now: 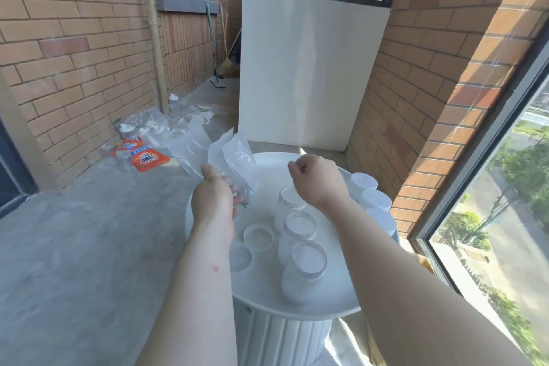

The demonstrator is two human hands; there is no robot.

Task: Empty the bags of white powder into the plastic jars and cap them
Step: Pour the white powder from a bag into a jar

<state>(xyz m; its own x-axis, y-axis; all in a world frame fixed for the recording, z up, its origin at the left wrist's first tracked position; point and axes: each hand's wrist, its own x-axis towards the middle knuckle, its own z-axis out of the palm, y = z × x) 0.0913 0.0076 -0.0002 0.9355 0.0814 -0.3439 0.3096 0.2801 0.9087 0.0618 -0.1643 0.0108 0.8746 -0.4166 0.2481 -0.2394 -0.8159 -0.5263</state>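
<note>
Bag [234, 157] of clear film stands up out of our left hand [212, 199], which grips it by its lower end with the thumb on the near face, above the far left part of the round white desk [326, 303]. It looks crumpled and almost flat, with a whitish dusting inside. We judge it close to empty, so very light, limp and slippery. It is likely to fold over on itself and to puff powder if shaken hard. We would take it by a bottom corner and by the film just behind the mouth, so the opening keeps a spout shape.

Our right hand [315, 178] is loosely clenched above the farthest jar [289, 202], and nothing shows in it. That jar, the middle jar [298, 229] and the nearest jar [306, 270] stand open in a row, each with white powder inside. We judge them thin plastic, steadied by their fill, and best held round the body below the threaded neck when capping. Two lids [258, 237] lie upturned just left of the row. Capped jars [364, 184] stand along the desk's right edge.
</note>
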